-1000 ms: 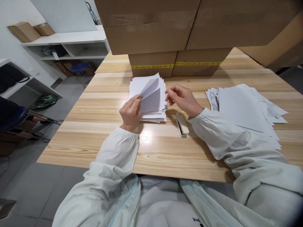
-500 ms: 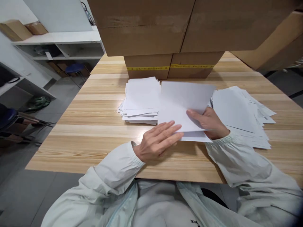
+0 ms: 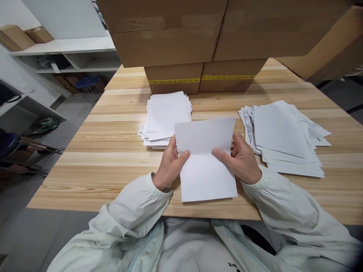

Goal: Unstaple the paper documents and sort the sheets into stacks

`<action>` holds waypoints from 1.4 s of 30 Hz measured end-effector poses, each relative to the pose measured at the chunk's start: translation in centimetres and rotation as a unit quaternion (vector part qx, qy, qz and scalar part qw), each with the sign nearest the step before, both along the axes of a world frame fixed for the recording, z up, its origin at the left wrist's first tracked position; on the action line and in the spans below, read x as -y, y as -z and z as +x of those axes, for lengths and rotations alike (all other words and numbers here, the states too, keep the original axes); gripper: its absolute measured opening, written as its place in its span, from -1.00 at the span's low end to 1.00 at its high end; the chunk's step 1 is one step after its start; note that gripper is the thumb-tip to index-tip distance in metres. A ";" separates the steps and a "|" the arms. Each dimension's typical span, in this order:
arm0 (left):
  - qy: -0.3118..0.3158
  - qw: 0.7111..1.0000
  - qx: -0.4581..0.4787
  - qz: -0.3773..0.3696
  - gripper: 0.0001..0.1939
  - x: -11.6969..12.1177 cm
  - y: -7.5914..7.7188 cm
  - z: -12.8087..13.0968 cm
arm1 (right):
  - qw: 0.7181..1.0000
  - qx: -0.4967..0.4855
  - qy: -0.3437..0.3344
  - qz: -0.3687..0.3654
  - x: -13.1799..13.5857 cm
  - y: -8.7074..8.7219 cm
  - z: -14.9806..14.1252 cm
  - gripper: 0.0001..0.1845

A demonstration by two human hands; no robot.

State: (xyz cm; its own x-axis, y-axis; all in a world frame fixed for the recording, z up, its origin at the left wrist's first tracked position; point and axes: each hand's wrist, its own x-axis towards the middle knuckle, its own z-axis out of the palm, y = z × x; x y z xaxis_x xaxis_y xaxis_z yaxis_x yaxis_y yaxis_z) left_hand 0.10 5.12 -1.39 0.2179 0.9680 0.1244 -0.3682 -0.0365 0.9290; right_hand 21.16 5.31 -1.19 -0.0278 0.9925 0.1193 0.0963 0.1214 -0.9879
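Between my two hands is a white sheet of paper (image 3: 207, 173), bent across its middle so the far half tilts up. My left hand (image 3: 171, 163) grips its left edge, thumb on top and fingers behind. On the right edge, my right hand (image 3: 241, 158) pinches it the same way, its thumb reaching farther in. Whether more than one sheet is held, I cannot tell. A fairly neat paper stack (image 3: 168, 113) lies behind my left hand. To the right, a looser fanned pile of papers (image 3: 279, 132) shows printing on some sheets.
Large cardboard boxes (image 3: 170, 34) stand stacked at the back of the wooden table (image 3: 93, 166), the upper ones overhanging the lower ones. Another cardboard box (image 3: 334, 49) is at the far right. A white shelf unit (image 3: 76, 44) and a blue stool (image 3: 86, 82) are off to the left.
The paper has come down and nearer to me, its face now turned up. My left hand has gone from lying flat against it to gripping its left edge; my right hand still holds the right edge.
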 end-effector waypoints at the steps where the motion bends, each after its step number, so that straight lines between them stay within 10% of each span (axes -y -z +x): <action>1: -0.007 1.000 0.004 -0.003 -0.36 0.0 0.3 0.0 | 1.000 -0.006 0.006 0.010 0.0 0.1 -0.1 -0.07; 19: -0.003 0.999 -0.024 -0.021 -0.29 -0.2 0.9 -0.1 | 0.924 0.292 0.117 0.219 0.5 1.7 0.6 -0.16; 42: 0.003 1.000 -0.019 -0.017 -0.30 -0.2 1.3 -0.1 | 0.901 0.330 0.143 0.244 0.5 1.8 0.5 -0.23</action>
State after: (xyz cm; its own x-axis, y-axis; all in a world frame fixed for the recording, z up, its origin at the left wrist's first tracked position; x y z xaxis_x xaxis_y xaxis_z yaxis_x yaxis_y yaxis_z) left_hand 0.03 5.28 -2.69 0.2279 0.9702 0.0822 -0.3319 -0.0019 0.9433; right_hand 21.67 4.85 -2.96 -0.0044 0.8044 0.5941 0.7398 0.4023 -0.5393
